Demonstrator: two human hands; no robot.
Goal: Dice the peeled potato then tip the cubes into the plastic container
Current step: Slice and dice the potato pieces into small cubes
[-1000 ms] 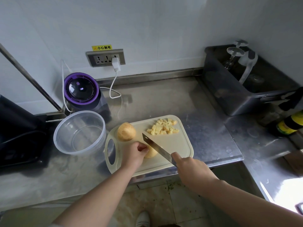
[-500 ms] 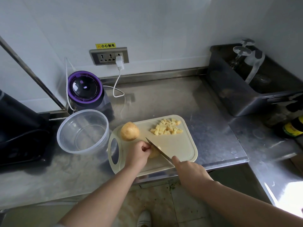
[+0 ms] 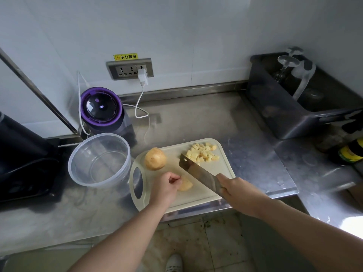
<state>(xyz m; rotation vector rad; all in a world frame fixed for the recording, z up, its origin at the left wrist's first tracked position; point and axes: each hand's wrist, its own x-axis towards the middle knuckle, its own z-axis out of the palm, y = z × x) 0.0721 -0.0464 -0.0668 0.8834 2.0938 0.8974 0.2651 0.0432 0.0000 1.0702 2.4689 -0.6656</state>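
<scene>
A cream cutting board (image 3: 222, 179) lies on the steel counter. My left hand (image 3: 166, 186) presses a peeled potato piece (image 3: 185, 185) down near the board's middle. My right hand (image 3: 238, 193) grips the handle of a cleaver (image 3: 198, 174), whose blade is lifted and tilted flat just right of the piece. A pile of several potato cubes (image 3: 202, 153) sits at the board's far right. A second rounded potato piece (image 3: 155, 159) rests at the board's far left corner. The clear plastic container (image 3: 78, 165) stands empty, left of the board.
A purple-rimmed appliance (image 3: 101, 108) with a white cable stands behind the container. A dark appliance (image 3: 21, 156) fills the left edge. A grey bin (image 3: 284, 114) with glasses sits at the back right, a bottle (image 3: 350, 153) beyond it. The counter's front edge runs just under the board.
The cleaver has come up off the potato piece and tilted so its flat side shows. My left hand stays on the piece.
</scene>
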